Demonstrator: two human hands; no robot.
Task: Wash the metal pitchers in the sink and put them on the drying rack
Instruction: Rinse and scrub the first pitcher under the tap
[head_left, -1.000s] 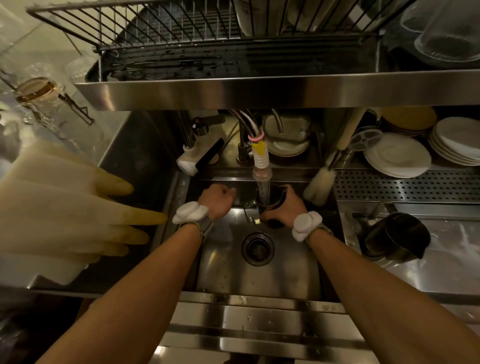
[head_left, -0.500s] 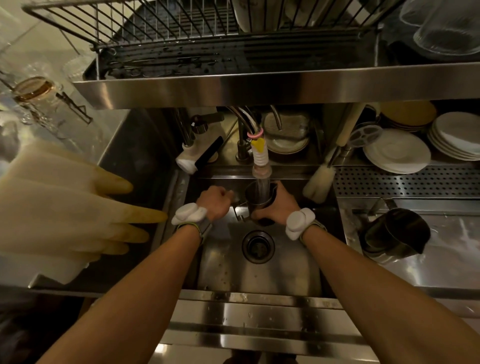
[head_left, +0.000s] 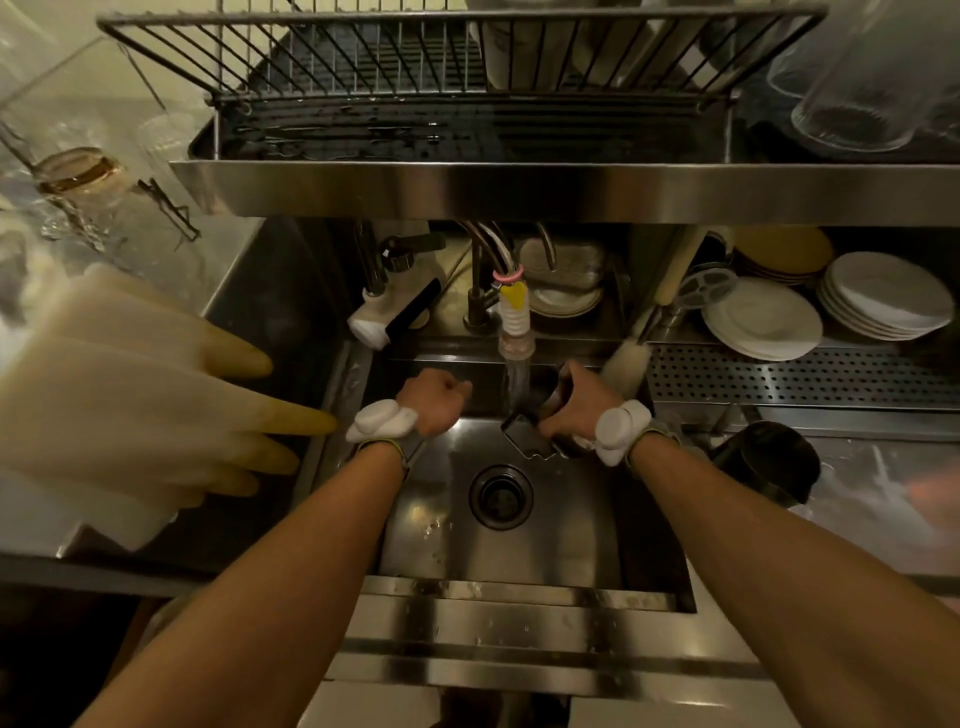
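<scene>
In the sink (head_left: 561, 545), my right hand (head_left: 574, 408) grips a small metal pitcher (head_left: 527, 441) just right of the water running from the faucet hose (head_left: 514, 332). The pitcher is tilted, its handle pointing down and left toward the drain (head_left: 501, 496). Left of the stream, my left hand (head_left: 436, 400) is curled in a fist with nothing visible in it. A second, dark metal pitcher (head_left: 763, 462) lies on the counter to the right of the sink. The wire drying rack (head_left: 415, 67) sits on the shelf above.
Pale rubber gloves (head_left: 130, 405) hang over the left counter. A bottle brush (head_left: 628, 364) leans at the sink's back right. Stacks of white plates (head_left: 763, 322) stand under the shelf, and upturned glasses (head_left: 857, 78) are at the rack's right end.
My right hand has shifted the pitcher from under the stream to its right and tipped it, bringing the handle into view. My left hand has barely moved.
</scene>
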